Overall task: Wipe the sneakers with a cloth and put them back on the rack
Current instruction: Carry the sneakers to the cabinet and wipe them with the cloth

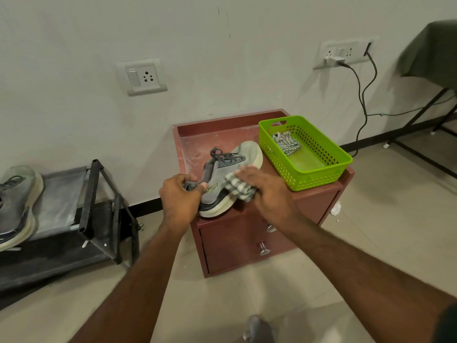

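The grey sneaker (223,180) lies tipped on its side on the red cabinet worktop (197,149), so its side panel faces up for wiping. The left hand (179,196) grips its heel collar to steady it. The right hand (265,191) presses a striped cloth (238,186) flat against the sneaker's side. Just right of the sneaker sits a green basket (319,179) holding another cloth. Well left of the sneaker, the shoe rack (94,194) carries the second sneaker (17,206); nothing seems to block the way there.
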`<state>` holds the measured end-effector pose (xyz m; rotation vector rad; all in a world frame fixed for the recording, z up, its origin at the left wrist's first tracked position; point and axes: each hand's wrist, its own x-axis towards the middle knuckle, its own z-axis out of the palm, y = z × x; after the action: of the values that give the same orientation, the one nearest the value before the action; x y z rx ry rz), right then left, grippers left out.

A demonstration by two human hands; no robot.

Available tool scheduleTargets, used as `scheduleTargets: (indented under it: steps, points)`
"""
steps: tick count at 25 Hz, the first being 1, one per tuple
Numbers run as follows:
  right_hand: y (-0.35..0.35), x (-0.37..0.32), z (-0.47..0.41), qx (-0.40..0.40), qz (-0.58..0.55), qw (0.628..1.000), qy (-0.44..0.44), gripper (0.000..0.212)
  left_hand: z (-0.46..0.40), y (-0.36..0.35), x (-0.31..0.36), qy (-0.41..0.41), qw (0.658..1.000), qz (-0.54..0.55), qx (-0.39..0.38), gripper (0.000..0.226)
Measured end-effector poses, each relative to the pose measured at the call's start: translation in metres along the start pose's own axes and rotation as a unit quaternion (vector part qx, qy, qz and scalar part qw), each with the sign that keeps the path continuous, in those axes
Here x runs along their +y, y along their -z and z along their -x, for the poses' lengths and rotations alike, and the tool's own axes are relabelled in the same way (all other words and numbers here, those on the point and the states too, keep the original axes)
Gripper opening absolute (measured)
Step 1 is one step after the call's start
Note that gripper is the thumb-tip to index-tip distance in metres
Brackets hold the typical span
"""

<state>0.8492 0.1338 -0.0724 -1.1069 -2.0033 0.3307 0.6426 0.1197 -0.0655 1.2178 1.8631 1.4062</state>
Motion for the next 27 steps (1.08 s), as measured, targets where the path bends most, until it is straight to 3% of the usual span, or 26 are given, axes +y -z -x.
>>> scheduleTargets:
  steps: [2, 3, 7, 9, 13, 14, 17, 20, 22, 24, 25, 27]
  points:
    - [-0.014, -0.007, 0.003, -0.042, 0.0, 0.996, 0.074, 0.037, -0.002, 0.002, 0.001, 0.06, 0.997, 0.048, -0.002, 0.018]
    - [-0.017, 0.003, -0.001, -0.033, -0.001, 0.997, 0.069, 0.037, -0.003, 0.003, 0.002, 0.076, 0.995, 0.062, -0.01, 0.018]
    - [0.01, 0.04, -0.017, 0.039, -0.051, 0.984, -0.166, 0.038, -0.002, 0.006, 0.003, 0.078, 0.996, 0.041, -0.022, 0.019]
    - [0.012, 0.02, -0.012, 0.042, -0.058, 0.989, -0.132, 0.038, -0.002, 0.005, 0.005, 0.093, 0.994, 0.056, -0.008, 0.017]
    - [-0.014, -0.018, -0.004, -0.097, -0.065, 0.991, 0.064, 0.044, -0.006, 0.005, 0.004, 0.105, 0.991, 0.078, -0.02, 0.017]
    - [-0.014, -0.008, -0.007, -0.086, -0.077, 0.993, 0.037, 0.042, -0.004, 0.006, 0.002, 0.103, 0.991, 0.084, -0.03, 0.017]
    - [0.011, 0.036, -0.015, 0.023, -0.084, 0.984, -0.156, 0.035, 0.0, 0.006, 0.0, 0.089, 0.993, 0.068, -0.035, 0.019]
    - [0.029, 0.037, -0.01, 0.077, -0.01, 0.989, -0.124, 0.046, -0.003, 0.009, 0.002, 0.096, 0.992, 0.068, -0.04, 0.018]
    - [0.023, 0.016, -0.012, 0.01, -0.057, 0.997, -0.049, 0.052, -0.006, 0.012, 0.003, 0.104, 0.991, 0.064, -0.053, 0.017]
    - [0.013, 0.012, -0.009, -0.051, -0.053, 0.997, 0.009, 0.042, -0.005, 0.014, 0.003, 0.097, 0.99, 0.069, -0.075, 0.016]
    - [0.013, 0.021, -0.013, -0.05, -0.035, 0.998, 0.008, 0.037, -0.004, 0.014, 0.003, 0.083, 0.991, 0.065, -0.086, 0.016]
    - [0.018, 0.043, -0.017, -0.003, -0.013, 0.996, -0.092, 0.036, 0.0, 0.014, 0.004, 0.04, 0.994, 0.027, -0.097, 0.017]
